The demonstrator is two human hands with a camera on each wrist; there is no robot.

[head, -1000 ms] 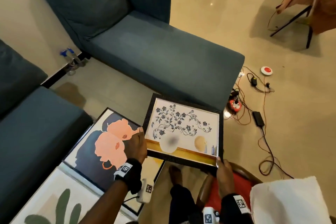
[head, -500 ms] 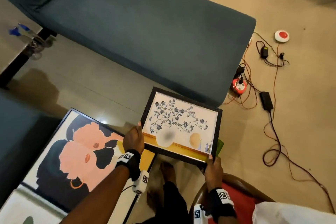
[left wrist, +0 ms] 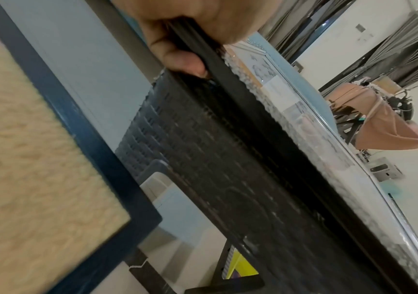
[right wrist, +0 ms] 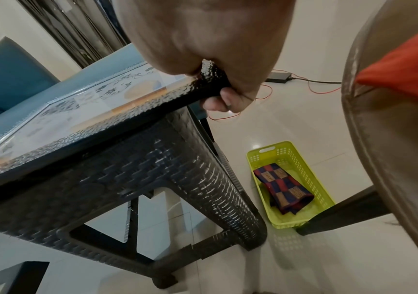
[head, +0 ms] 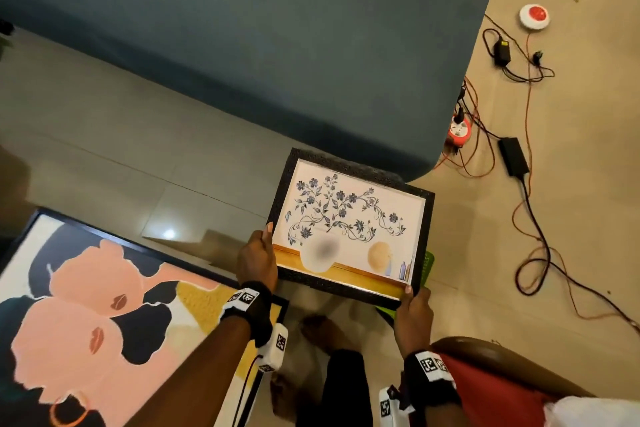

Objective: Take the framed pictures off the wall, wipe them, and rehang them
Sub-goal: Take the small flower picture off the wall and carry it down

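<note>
A small floral picture (head: 349, 222) in a black textured frame lies nearly flat, level with the top of a black woven stool (right wrist: 152, 169). Whether it touches the stool I cannot tell. My left hand (head: 258, 260) grips the frame's left edge, thumb on top and fingers (left wrist: 183, 59) curled under. My right hand (head: 414, 308) grips the near right corner, and its fingers (right wrist: 223, 99) wrap under the frame (right wrist: 89, 111). A large picture (head: 86, 305) of pink faces lies flat at the lower left.
A blue sofa (head: 277, 28) fills the space ahead. Cables (head: 530, 184) and a power brick trail over the floor at the right. A green basket (right wrist: 312, 179) holding a checkered cloth (right wrist: 283, 187) sits by the stool. A chair with a red cushion (head: 485, 378) is at my right.
The head view has tipped downward. The floral picture has moved right and lower, away from the big picture and over the stool. Both hands keep their hold.
</note>
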